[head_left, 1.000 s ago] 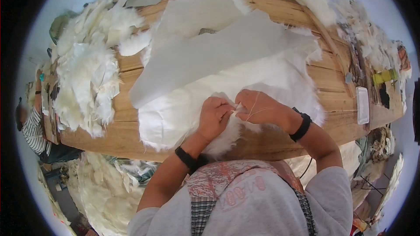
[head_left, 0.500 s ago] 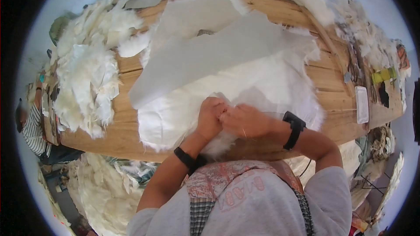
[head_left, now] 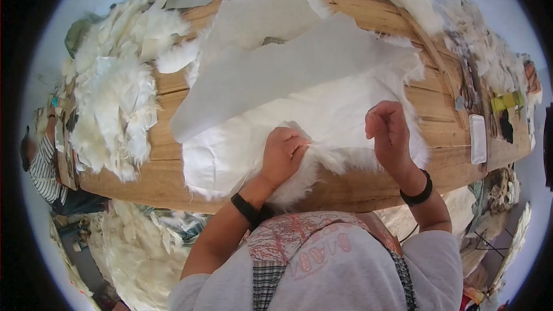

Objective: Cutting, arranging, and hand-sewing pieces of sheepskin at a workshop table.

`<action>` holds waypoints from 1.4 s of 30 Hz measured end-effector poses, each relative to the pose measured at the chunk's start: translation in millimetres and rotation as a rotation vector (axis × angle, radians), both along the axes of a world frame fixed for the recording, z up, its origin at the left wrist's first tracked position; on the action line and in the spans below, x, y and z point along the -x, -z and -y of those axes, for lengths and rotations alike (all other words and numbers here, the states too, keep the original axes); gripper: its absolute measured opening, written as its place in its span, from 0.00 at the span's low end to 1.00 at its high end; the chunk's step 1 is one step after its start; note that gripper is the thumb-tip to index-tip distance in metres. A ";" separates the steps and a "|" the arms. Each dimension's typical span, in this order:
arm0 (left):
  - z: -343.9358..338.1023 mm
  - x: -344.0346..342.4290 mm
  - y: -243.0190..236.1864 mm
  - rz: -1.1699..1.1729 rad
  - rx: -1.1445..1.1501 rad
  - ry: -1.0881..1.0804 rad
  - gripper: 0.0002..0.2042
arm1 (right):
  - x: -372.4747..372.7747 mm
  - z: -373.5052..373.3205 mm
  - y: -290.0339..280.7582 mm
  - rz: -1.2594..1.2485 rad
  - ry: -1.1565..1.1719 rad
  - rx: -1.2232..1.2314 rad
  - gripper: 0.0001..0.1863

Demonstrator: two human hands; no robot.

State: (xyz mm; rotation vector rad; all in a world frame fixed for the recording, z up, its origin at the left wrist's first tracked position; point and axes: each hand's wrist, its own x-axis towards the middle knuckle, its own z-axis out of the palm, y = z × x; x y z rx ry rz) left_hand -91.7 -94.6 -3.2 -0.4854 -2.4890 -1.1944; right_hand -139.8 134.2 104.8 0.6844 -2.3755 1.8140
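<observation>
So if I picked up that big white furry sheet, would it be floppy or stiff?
Probably floppy: the white furry sheet seems to bend where the left hand grips its edge. It might feel soft, since fluffy hair fringes it. The gray sheet lying on top could slide off, as nothing visible pins it.

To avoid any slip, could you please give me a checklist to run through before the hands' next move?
1. Left hand gripping the near edge of the white hide: ok.
2. Right hand apart from the left: ok.
3. Anything fine pinched in the right fingertips: cannot tell, too small.
4. Grey sheet clear of both hands: ok.
5. White tray out of the way, off to the right: ok.
</observation>
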 end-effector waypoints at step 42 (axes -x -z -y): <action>1.4 -0.1 -3.5 0.012 -0.064 -0.010 0.06 | -19.4 65.3 45.2 -0.943 -0.439 -0.466 0.09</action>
